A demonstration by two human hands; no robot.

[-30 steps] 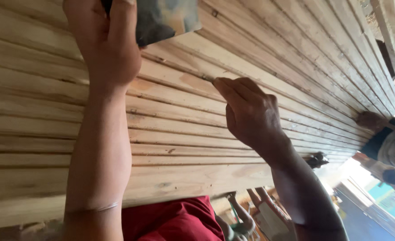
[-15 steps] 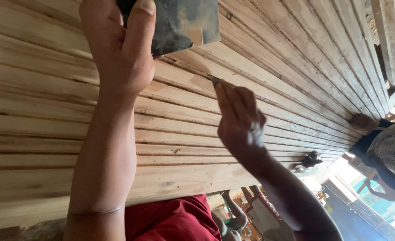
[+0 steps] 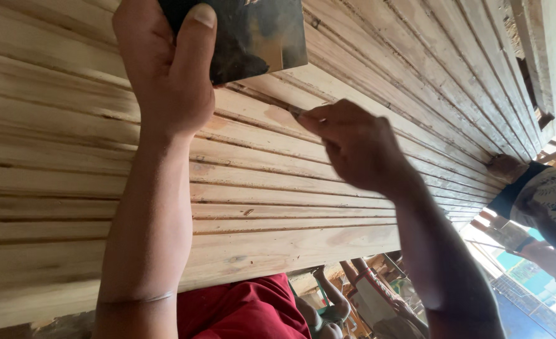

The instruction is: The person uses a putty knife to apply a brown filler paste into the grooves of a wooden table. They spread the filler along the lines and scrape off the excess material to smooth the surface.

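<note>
My left hand (image 3: 165, 75) is raised and grips a flat dark board (image 3: 253, 34) smeared with pale filler, thumb across its face. My right hand (image 3: 356, 147) pinches a small thin tool (image 3: 294, 112). The tool's tip rests on a seam between two pale wooden planks (image 3: 58, 157), just below the dark board. A patch of filler lies on the seam beside the tip. Most of the tool is hidden inside my fingers.
Long grooved planks fill the view, running off to the upper right. Another person's arm in a patterned sleeve (image 3: 548, 198) rests on the planks' far right end. Red cloth (image 3: 240, 311) and cluttered items show below the planks' lower edge.
My right hand has turned at the wrist while the tool tip stays on the same seam. My left hand and the dark board have shifted slightly right.
</note>
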